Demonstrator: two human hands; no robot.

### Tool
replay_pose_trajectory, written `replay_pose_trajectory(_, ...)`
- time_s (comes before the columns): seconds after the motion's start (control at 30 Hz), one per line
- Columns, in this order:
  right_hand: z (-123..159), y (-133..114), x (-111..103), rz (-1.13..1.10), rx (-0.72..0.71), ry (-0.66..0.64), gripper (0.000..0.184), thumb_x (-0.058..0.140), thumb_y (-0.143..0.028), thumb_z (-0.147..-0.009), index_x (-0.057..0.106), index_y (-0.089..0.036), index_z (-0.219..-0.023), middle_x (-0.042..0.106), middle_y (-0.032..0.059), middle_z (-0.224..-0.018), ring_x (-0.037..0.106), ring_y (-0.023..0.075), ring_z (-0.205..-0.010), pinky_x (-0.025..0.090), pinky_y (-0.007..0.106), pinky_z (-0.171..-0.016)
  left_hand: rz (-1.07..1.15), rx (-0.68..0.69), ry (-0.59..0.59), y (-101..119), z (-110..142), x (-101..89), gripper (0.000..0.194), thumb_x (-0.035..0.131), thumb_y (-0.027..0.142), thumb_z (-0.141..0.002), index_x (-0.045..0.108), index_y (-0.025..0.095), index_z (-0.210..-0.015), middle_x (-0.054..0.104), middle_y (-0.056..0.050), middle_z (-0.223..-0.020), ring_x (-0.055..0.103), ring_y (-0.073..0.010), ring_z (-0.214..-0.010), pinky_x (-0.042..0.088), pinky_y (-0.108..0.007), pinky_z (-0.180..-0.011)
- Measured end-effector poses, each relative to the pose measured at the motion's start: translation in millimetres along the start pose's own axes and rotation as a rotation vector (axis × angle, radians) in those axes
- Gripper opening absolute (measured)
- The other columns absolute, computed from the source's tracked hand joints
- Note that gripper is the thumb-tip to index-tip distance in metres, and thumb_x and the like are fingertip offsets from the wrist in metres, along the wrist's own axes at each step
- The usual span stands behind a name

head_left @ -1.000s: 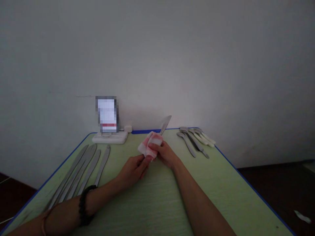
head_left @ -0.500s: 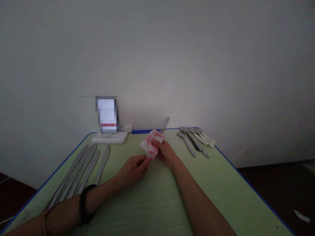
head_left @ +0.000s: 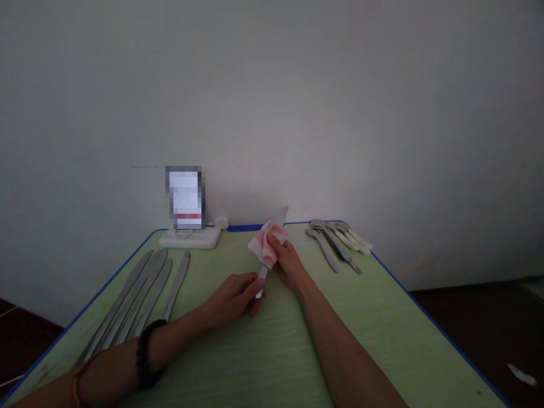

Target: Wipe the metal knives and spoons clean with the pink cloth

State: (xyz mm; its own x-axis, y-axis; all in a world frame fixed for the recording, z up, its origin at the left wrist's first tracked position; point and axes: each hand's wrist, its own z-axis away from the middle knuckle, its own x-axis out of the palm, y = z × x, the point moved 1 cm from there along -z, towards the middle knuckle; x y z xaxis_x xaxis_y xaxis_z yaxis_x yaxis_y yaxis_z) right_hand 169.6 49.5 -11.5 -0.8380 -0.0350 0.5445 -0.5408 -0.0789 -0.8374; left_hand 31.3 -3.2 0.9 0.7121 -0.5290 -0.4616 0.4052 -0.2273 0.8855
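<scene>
My left hand is closed on the handle end of a silver table knife, held above the table and slanting away from me. A pink and white cloth is folded around the knife's middle, pinched there by my right hand. The blade's tip shows beyond the cloth, near the wall. Several table knives lie side by side on the left, partly hidden behind my left forearm. One more knife lies a little apart from them.
Several spoons, some with pale handles, lie at the back right of the green table. At the back left a lit, blurred screen stands on a white base, beside a small white plug. A wall rises behind.
The cloth and right hand have shifted slightly up along the knife. My left hand has moved a little lower, and more of the handle shows between the hands.
</scene>
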Motion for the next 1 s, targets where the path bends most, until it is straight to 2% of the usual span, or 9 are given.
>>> replay_pose_trajectory(0.13,-2.6,0.9,-1.2,0.002,0.013,0.008,0.035,0.072,-0.047,-0.06,0.062,-0.015,-0.073,0.062,0.0003,-0.063,0.052,0.0106,-0.056,0.037,0.022,-0.052,-0.071,0.022,-0.017,-4.5,-0.8,-0.9,0.035,0.037,0.043,-0.088,0.045,0.019,-0.063,0.047,0.006,-0.046,0.041,-0.0094,-0.044,0.033,-0.02,-0.048)
replay_pose_trajectory(0.33,-9.1,0.3,-6.3,-0.11,-0.041,0.14,0.035,0.069,-0.05,-0.064,0.061,-0.018,-0.076,0.061,-0.0003,-0.06,0.051,0.0116,-0.053,0.039,0.023,-0.051,-0.042,-0.029,-0.098,-1.7,1.6,-3.5,0.034,0.042,0.042,-0.084,0.048,0.018,-0.061,0.046,0.006,-0.046,0.039,-0.0083,-0.043,0.029,-0.019,-0.044)
replay_pose_trajectory(0.47,-6.8,0.8,-4.2,-0.06,-0.021,0.064,0.036,0.07,-0.049,-0.062,0.062,-0.017,-0.076,0.062,0.0002,-0.062,0.052,0.0117,-0.057,0.04,0.023,-0.054,0.068,-0.047,-0.121,0.0,1.7,-2.0,0.031,0.047,0.043,-0.08,0.051,0.017,-0.064,0.052,0.004,-0.051,0.043,-0.009,-0.046,0.03,-0.02,-0.046)
replay_pose_trajectory(0.63,-4.5,4.2,-2.7,0.049,-0.012,-0.015,0.035,0.07,-0.048,-0.062,0.062,-0.015,-0.07,0.061,0.0002,-0.06,0.051,0.0108,-0.056,0.038,0.023,-0.054,0.193,-0.097,-0.075,-0.3,-0.1,0.2,0.036,0.047,0.051,-0.078,0.052,0.016,-0.075,0.057,0.002,-0.055,0.046,-0.0101,-0.047,0.031,-0.02,-0.045)
replay_pose_trajectory(0.9,-6.0,2.5,-3.2,-0.005,0.005,0.051,0.038,0.068,-0.05,-0.064,0.063,-0.015,-0.079,0.065,0.0023,-0.067,0.056,0.0136,-0.063,0.043,0.025,-0.061,0.124,-0.04,-0.072,0.8,0.9,-1.5,0.035,0.042,0.052,-0.083,0.048,0.018,-0.076,0.057,0.004,-0.054,0.044,-0.0097,-0.045,0.033,-0.02,-0.045)
replay_pose_trajectory(1.0,-6.8,2.2,-3.4,-0.025,0.005,0.079,0.036,0.068,-0.049,-0.065,0.062,-0.016,-0.079,0.064,0.002,-0.066,0.056,0.0134,-0.061,0.042,0.025,-0.059,0.107,-0.038,-0.063,1.6,1.9,-2.5,0.038,0.038,0.052,-0.085,0.049,0.018,-0.071,0.055,0.004,-0.053,0.046,-0.0109,-0.047,0.035,-0.021,-0.048)
